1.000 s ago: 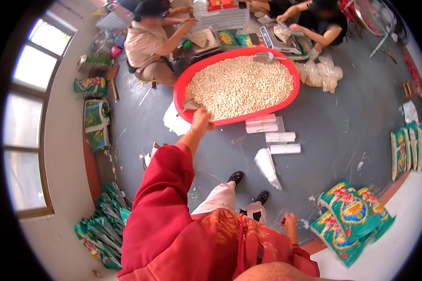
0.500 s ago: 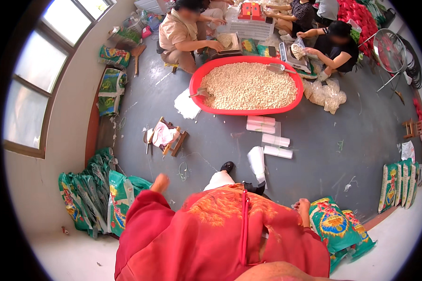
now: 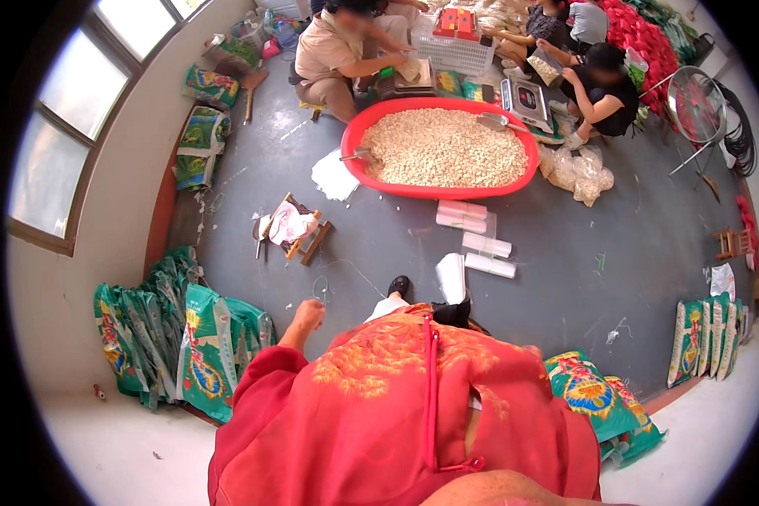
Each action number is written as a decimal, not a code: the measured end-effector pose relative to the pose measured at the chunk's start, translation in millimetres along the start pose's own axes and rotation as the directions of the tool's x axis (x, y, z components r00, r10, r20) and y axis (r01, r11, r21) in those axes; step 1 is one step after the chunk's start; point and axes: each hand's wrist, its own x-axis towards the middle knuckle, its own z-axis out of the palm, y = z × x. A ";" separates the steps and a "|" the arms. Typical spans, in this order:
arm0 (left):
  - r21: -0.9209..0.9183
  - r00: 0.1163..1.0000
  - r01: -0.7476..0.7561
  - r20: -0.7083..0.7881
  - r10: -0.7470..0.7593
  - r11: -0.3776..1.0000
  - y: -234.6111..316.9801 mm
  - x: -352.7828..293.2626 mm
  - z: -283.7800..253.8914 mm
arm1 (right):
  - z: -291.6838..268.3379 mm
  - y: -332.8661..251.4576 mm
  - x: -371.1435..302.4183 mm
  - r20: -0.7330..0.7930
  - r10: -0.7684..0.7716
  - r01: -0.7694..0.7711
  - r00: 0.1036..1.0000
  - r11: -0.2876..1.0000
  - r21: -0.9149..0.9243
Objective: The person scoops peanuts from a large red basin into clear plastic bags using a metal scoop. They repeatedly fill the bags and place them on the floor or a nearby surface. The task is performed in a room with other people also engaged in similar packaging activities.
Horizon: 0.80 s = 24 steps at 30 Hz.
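My left hand (image 3: 309, 314) hangs in front of me at the left, its fingers curled in, and nothing shows in it. It is in the air between a green printed sack (image 3: 207, 350) and a low wooden stool (image 3: 308, 240) with a pink cloth (image 3: 292, 223) on it. Of my right hand (image 3: 532, 349) only a sliver shows past the red sleeve, near other green sacks (image 3: 590, 392); its fingers are hidden. Ahead on the floor stands a red oval tub (image 3: 447, 191) full of pale, bean-like pieces (image 3: 447, 150), with metal scoops (image 3: 502, 122) at its edge.
White and pink plastic rolls (image 3: 489, 266) and white sheets (image 3: 336, 175) lie on the grey floor. Beyond the tub, several people sit around scales (image 3: 525, 103) and a white crate (image 3: 455, 52). A fan (image 3: 697, 105) stands right; filled sacks (image 3: 704, 337) line the right wall.
My left hand has swung forward, and my right hand has drawn back behind the sleeve. The floor things have shifted slightly in view. At the right scale, a worker has lifted a bag off it.
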 end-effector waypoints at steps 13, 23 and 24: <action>0.337 0.982 -0.056 0.188 -0.009 0.940 -10.6 16.2 1.1 | 0.2 180.5 41.2 0.011 -0.191 0.191 0.982 0.981 0.027; 0.273 0.991 -0.068 0.127 0.034 0.960 38.2 -11.8 10.5 | 8.0 52.5 -47.4 -0.060 0.162 -0.137 0.985 0.942 0.306; 0.240 0.990 -0.082 0.135 0.050 0.967 40.0 -9.6 11.7 | 7.7 35.0 -52.7 -0.060 0.120 -0.098 0.991 0.954 0.283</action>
